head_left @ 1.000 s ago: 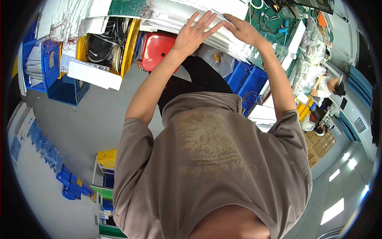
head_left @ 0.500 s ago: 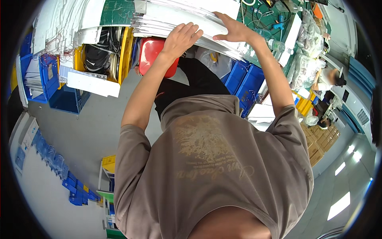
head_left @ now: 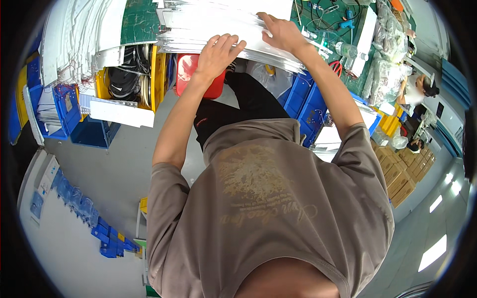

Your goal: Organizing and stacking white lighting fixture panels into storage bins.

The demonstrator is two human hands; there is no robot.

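Observation:
A broad stack of thin white panels [head_left: 218, 22] lies on the green table in front of me, its sheets fanned out along the near edge. My left hand [head_left: 219, 53] rests on that near edge with its fingers stretched forward. Over the right part of the stack, my right hand [head_left: 282, 34] lies with thumb and fingers apart. Neither hand grips anything that I can see. Below my left wrist, partly covered by the forearm, is a red stool seat [head_left: 214, 89].
On the green tabletop [head_left: 141, 22] at right lie a blue glue gun [head_left: 348, 20], cables and a clear bottle [head_left: 346, 49]. More white panels [head_left: 84, 30] stand at left above a yellow crate [head_left: 158, 74]. Blue bins [head_left: 300, 97] sit below the table. Another person [head_left: 415, 89] is at far right.
My right hand has moved slightly left and its fingers have shifted over the panels. My left hand has shifted a little left and down in view. The whole view has turned slightly.

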